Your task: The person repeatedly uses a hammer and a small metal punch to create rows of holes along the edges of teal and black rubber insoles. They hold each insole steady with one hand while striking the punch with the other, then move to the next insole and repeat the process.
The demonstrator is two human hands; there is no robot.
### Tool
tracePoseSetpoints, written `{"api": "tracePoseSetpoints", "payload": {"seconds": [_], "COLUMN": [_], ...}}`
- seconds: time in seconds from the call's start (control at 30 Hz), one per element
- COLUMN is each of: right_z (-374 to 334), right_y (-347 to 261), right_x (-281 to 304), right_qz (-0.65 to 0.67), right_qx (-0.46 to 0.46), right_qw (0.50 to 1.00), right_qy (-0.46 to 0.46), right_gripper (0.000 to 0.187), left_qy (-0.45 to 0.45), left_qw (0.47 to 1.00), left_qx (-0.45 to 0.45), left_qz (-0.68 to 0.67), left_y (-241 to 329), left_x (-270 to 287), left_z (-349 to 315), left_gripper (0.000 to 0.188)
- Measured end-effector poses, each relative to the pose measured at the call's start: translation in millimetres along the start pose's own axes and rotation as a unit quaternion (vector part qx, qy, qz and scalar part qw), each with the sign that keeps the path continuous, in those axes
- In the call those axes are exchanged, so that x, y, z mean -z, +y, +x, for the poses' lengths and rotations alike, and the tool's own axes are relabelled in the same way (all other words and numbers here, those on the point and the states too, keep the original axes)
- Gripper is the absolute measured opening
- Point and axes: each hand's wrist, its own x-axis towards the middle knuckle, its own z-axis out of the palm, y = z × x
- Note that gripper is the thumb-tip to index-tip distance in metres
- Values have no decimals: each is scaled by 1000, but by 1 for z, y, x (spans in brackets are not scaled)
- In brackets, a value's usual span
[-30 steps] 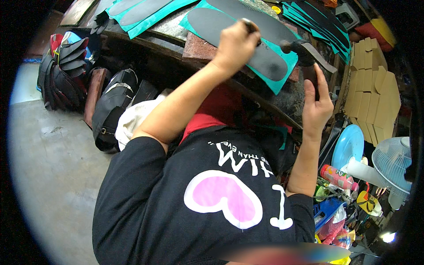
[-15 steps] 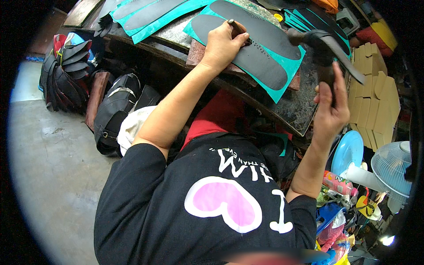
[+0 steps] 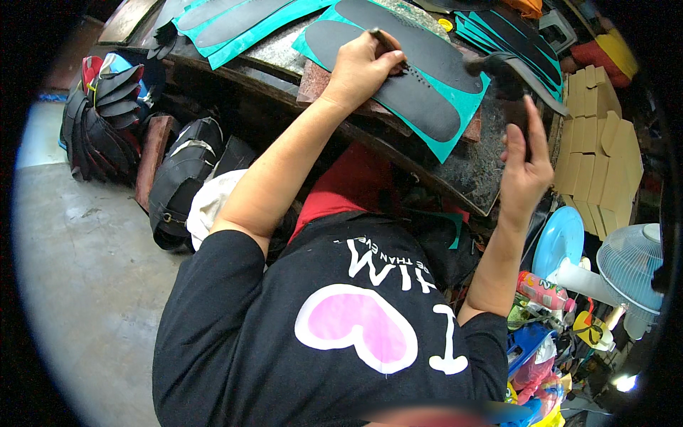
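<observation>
My left hand (image 3: 353,75) is closed round a dark punch (image 3: 384,43), whose tip meets a dark grey sole-shaped piece (image 3: 420,107). A row of small holes runs across that piece beside the tip. It lies on a teal sheet (image 3: 466,110) together with a second dark sole shape (image 3: 409,35), which also has holes. Under the sheet is a reddish block (image 3: 313,84). My right hand (image 3: 525,171) grips the handle of a hammer (image 3: 511,75), raised right of the sheet and apart from the punch. The hammer is slightly blurred.
More teal sheets with dark sole shapes (image 3: 235,32) lie at the worktable's (image 3: 270,89) left, and others (image 3: 505,43) behind the hammer. Tan cardboard boxes (image 3: 594,156) and a fan (image 3: 629,267) stand right. Bundled dark pieces (image 3: 103,128) and a black bag (image 3: 188,178) sit left.
My right hand and the hammer have shifted slightly left, and the hammer's angle has changed a little. My left hand keeps the punch at about the same spot on the sole-shaped piece.
</observation>
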Motion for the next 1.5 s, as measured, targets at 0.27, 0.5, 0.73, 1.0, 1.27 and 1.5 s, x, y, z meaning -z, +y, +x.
{"api": "tracePoseSetpoints", "payload": {"seconds": [0.27, 0.5, 0.73, 1.0, 1.27, 1.5], "right_z": [-12, -12, -18, -42, -43, -31], "right_y": [-21, -1, -37, -1, -10, -14], "right_x": [-9, -2, 21, -3, 16, 7], "right_qz": [-35, -1, 119, 198, 166, 89], "right_qx": [141, -5, 64, -119, -101, 101], "right_qw": [988, 1000, 983, 973, 980, 987], "right_qy": [42, 7, 123, -13, 37, 86], "right_gripper": [36, 38, 43, 43, 44, 42], "left_qy": [22, 38, 26, 16, -41, -58], "left_qw": [903, 999, 998, 998, 996, 907], "left_qx": [-290, -19, 18, -2, -38, -313], "left_qz": [315, 33, -50, -65, 73, 276], "left_y": [12, 3, 6, 6, 8, 18], "left_x": [-23, -16, -15, -13, -9, -21], "left_z": [-16, -11, -11, -13, -10, -18], "left_gripper": [16, 15, 11, 12, 15, 20]}}
